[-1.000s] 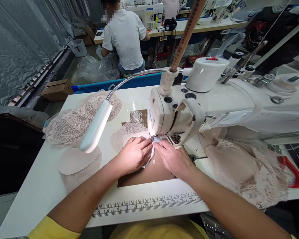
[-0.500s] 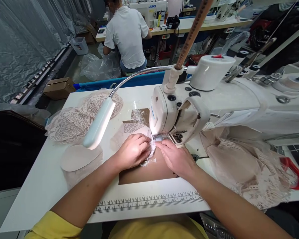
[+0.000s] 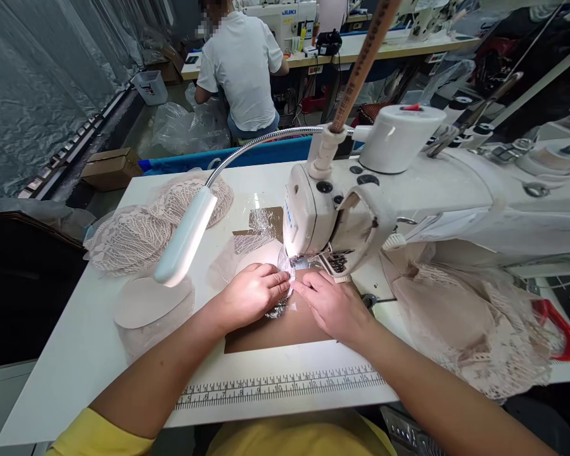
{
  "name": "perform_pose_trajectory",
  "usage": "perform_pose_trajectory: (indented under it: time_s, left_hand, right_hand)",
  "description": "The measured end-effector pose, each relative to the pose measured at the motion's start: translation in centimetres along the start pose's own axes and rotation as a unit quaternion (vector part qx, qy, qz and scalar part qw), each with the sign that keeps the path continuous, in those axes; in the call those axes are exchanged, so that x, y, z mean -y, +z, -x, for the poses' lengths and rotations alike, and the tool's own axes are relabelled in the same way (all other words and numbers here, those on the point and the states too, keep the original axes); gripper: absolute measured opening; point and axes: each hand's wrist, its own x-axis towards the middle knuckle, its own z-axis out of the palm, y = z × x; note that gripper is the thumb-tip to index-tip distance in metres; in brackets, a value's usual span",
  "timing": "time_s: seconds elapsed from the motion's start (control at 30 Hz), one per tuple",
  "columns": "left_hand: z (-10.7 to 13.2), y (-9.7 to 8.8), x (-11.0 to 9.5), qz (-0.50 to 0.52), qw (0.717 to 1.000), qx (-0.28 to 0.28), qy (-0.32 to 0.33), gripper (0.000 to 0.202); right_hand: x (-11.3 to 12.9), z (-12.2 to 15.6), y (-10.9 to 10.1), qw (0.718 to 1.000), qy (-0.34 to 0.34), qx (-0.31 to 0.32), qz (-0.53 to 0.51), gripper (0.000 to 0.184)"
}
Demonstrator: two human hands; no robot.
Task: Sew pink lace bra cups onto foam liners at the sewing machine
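Left hand (image 3: 251, 294) and right hand (image 3: 335, 305) touch sheer fabric (image 3: 261, 254); I cannot tell whether fingers (image 3: 276, 278) grip. A lamp (image 3: 185, 237) partly hides lace cups (image 3: 128, 242).

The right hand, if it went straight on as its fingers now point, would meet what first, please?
The right hand would most likely meet the left hand, at its fingertips, in front of the sewing machine, though depth is hard to judge.

We have a thin, pale pinkish-beige piece of lace and sheer mesh fabric (image 3: 259, 255) spread on the white tabletop (image 3: 76, 354), its right edge under the white sewing machine's head (image 3: 308, 212), partly hidden by our left fingers (image 3: 273, 280).
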Motion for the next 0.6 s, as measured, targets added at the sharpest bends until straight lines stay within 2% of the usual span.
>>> perform_pose_trajectory:
  time_s: [0.13, 0.23, 0.33, 0.6]
  left_hand:
    - [-0.11, 0.17, -0.32, 0.003, 1.0, -0.02, -0.024, 0.025]
    - [-0.43, -0.19, -0.58, 0.021, 0.999, -0.031, -0.032, 0.026]
    - [-0.7, -0.57, -0.72, 0.033, 0.998, -0.027, -0.042, 0.03]
    - [-0.7, -0.69, -0.68, 0.049, 0.997, -0.013, -0.056, 0.035]
  right_hand:
    - [0.06, -0.02, -0.04, 1.0, 0.016, 0.007, 0.016, 0.04]
    - [-0.12, -0.12, 0.06, 0.999, 0.025, -0.011, 0.016, 0.039]
    - [-0.2, -0.21, 0.14, 0.999, 0.028, -0.029, 0.015, 0.039]
    - [0.01, -0.05, -0.08, 1.0, 0.009, -0.018, 0.01, 0.036]
